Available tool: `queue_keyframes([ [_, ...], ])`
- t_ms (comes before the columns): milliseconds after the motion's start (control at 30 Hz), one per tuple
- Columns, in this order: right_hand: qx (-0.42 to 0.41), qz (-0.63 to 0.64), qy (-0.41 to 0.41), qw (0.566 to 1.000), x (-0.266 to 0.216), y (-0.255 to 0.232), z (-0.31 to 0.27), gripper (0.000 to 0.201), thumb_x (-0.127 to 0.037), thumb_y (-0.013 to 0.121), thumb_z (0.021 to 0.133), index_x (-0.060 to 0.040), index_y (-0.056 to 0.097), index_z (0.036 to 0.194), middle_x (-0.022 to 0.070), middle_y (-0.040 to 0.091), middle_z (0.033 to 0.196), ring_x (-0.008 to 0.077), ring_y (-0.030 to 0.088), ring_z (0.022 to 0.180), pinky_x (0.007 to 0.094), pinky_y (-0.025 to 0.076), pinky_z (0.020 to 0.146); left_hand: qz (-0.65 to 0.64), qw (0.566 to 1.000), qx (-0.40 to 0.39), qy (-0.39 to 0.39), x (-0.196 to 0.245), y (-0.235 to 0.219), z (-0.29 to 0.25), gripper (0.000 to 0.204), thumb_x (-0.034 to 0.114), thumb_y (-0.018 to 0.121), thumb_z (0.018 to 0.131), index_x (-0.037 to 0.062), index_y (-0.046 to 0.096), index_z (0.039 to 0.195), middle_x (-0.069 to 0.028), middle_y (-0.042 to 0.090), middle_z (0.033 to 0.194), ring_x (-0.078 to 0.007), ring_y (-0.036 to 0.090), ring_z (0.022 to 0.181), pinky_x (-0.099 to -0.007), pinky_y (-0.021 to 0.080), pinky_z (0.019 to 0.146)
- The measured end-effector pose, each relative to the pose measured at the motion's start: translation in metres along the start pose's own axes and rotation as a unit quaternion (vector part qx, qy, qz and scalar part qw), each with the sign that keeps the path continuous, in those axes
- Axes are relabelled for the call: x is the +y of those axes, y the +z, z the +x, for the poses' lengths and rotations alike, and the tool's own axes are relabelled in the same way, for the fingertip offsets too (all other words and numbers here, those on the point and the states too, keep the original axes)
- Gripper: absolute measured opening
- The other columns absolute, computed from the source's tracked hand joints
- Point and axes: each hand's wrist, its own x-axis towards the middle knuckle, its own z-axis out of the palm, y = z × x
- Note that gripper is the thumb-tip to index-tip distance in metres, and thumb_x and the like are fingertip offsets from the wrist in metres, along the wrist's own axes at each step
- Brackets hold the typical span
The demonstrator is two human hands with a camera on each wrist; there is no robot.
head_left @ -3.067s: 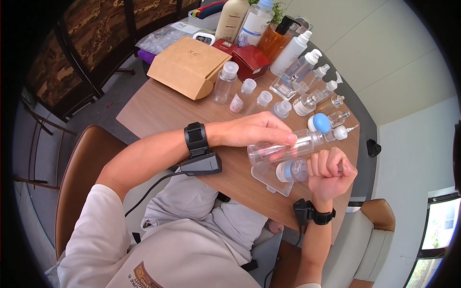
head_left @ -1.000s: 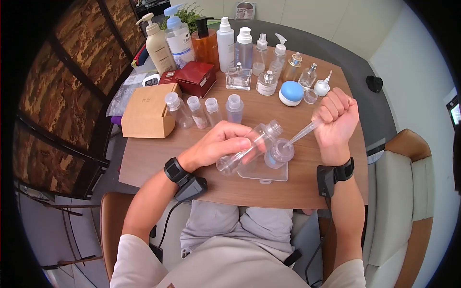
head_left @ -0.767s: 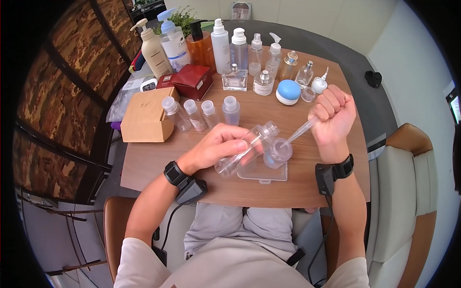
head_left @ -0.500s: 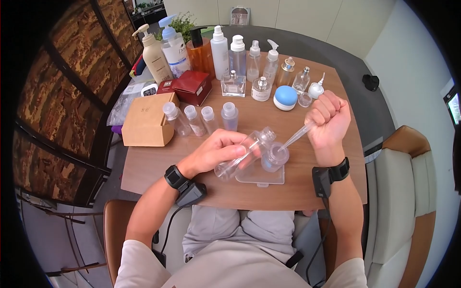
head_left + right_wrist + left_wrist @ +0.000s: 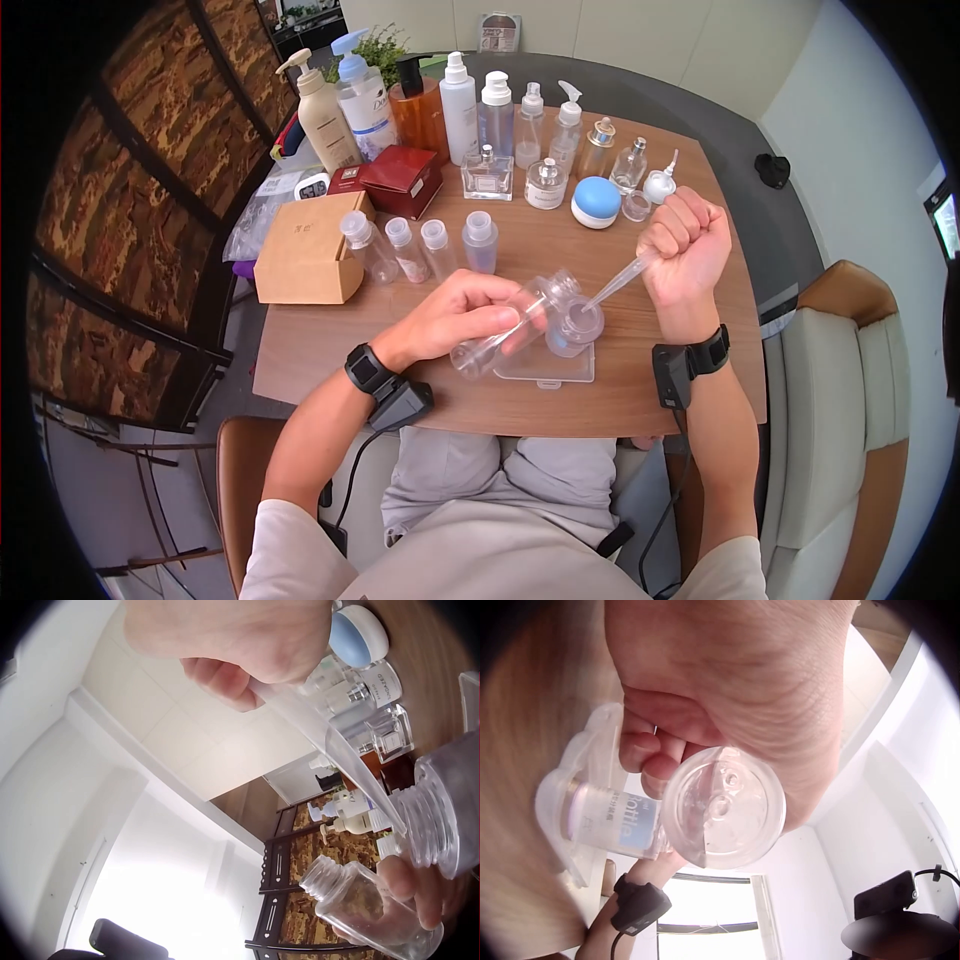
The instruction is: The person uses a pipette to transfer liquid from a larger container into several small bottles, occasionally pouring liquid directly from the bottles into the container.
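Observation:
My left hand grips a clear, uncapped plastic bottle, tilted with its threaded neck up to the right. Beside that neck, a small wide-mouthed bottle stands uncapped on a flat clear plastic case. Its pale blue label shows in the left wrist view. My right hand, curled into a fist, holds a clear plastic dropper slanting down to the left. In the right wrist view the dropper has its tip right at the small bottle's threaded mouth.
Several small clear bottles stand beyond my left hand, next to a cardboard box. Perfume bottles, a blue-lidded jar and tall pump bottles line the back, with a dark red box.
Since the oldest frame the view has turned and the left hand's bottle has gone from lying nearly level to neck-up. The dropper now shows at the small bottle's mouth. The last second shows little movement.

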Motion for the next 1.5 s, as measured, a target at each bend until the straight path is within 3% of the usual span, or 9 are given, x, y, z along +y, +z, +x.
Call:
queue_keyframes([
  [267,0.018,0.011,-0.014,1.0,-0.004,0.009,-0.001,0.027,-0.012,0.039,0.085,-0.0161,0.028,0.061,-0.0057,0.02,0.055,0.008,0.014,0.047,0.0259,0.012,0.041,0.007,1.0,-0.014,-0.025,-0.005,0.0,0.0,0.052,0.045,0.063,0.092,-0.0039,0.068,0.109,-0.0024,0.06,0.073,-0.0099,0.055,0.071,-0.0264,0.044,0.069],
  [467,-0.025,0.057,-0.025,0.998,-0.008,0.018,-0.002,0.026,-0.012,0.038,0.086,-0.0158,0.029,0.061,-0.0058,0.021,0.055,0.0089,0.014,0.048,0.026,0.012,0.042,0.011,0.999,-0.037,-0.022,-0.01,0.0,0.0,0.03,0.026,0.061,0.097,0.0005,0.069,0.111,0.0003,0.062,0.072,-0.0052,0.054,0.071,-0.0231,0.043,0.066],
  [767,-0.04,0.032,-0.039,0.998,0.009,0.023,-0.005,0.027,-0.011,0.037,0.087,-0.0159,0.028,0.061,-0.0057,0.021,0.055,0.0086,0.015,0.048,0.0265,0.013,0.042,0.022,0.998,-0.036,-0.038,-0.005,0.0,0.001,0.032,0.028,0.061,0.096,0.0,0.069,0.11,-0.0006,0.063,0.073,-0.0062,0.055,0.071,-0.0231,0.044,0.067],
  [833,-0.049,0.006,-0.04,0.998,0.009,0.022,-0.005,0.028,-0.012,0.038,0.087,-0.0161,0.027,0.061,-0.0055,0.02,0.055,0.0085,0.015,0.047,0.0266,0.013,0.042,0.032,0.997,-0.015,-0.068,-0.005,0.0,0.0,0.054,0.048,0.065,0.09,-0.0036,0.068,0.107,-0.0024,0.061,0.074,-0.0094,0.056,0.071,-0.0249,0.044,0.066],
  [933,-0.048,0.009,-0.042,0.998,0.008,0.023,-0.006,0.029,-0.012,0.038,0.088,-0.0162,0.027,0.061,-0.0055,0.02,0.055,0.0085,0.015,0.047,0.0265,0.012,0.042,0.038,0.997,-0.015,-0.06,-0.003,0.002,0.001,0.056,0.05,0.063,0.09,-0.0035,0.069,0.107,-0.0028,0.062,0.073,-0.0095,0.056,0.07,-0.0248,0.044,0.065],
  [1067,-0.065,0.004,-0.034,0.997,0.006,0.024,-0.007,0.03,-0.014,0.039,0.089,-0.0163,0.027,0.061,-0.0058,0.021,0.055,0.0082,0.015,0.047,0.0263,0.013,0.042,0.025,0.998,-0.039,-0.04,-0.005,0.0,0.002,0.033,0.029,0.061,0.096,0.0,0.07,0.109,-0.0011,0.063,0.074,-0.007,0.056,0.071,-0.0237,0.045,0.066],
  [1167,-0.062,-0.019,-0.044,0.997,0.008,0.025,-0.009,0.031,-0.016,0.04,0.09,-0.0167,0.028,0.062,-0.0063,0.021,0.055,0.0078,0.015,0.048,0.0262,0.013,0.043,0.052,0.997,-0.016,-0.063,-0.004,0.002,0.002,0.058,0.051,0.062,0.089,-0.0037,0.069,0.107,-0.0028,0.062,0.07,-0.0098,0.057,0.068,-0.0252,0.044,0.064],
  [1233,-0.087,-0.025,-0.042,0.995,0.009,0.025,-0.009,0.029,-0.011,0.038,0.091,-0.0142,0.029,0.063,-0.0042,0.022,0.055,0.0088,0.018,0.048,0.0266,0.015,0.043,0.019,0.998,-0.035,-0.042,-0.007,-0.002,0.002,0.032,0.028,0.06,0.097,0.0,0.069,0.11,-0.0014,0.063,0.074,-0.0072,0.056,0.071,-0.0239,0.046,0.066],
  [1500,-0.078,-0.038,-0.03,0.996,0.008,0.023,-0.008,0.032,-0.019,0.041,0.092,-0.0169,0.029,0.063,-0.0068,0.022,0.055,0.0072,0.018,0.047,0.0255,0.015,0.044,0.019,0.999,-0.038,-0.034,-0.008,-0.002,0.002,0.031,0.025,0.06,0.097,-0.0006,0.069,0.111,-0.0025,0.063,0.074,-0.0079,0.057,0.071,-0.0243,0.046,0.066],
])
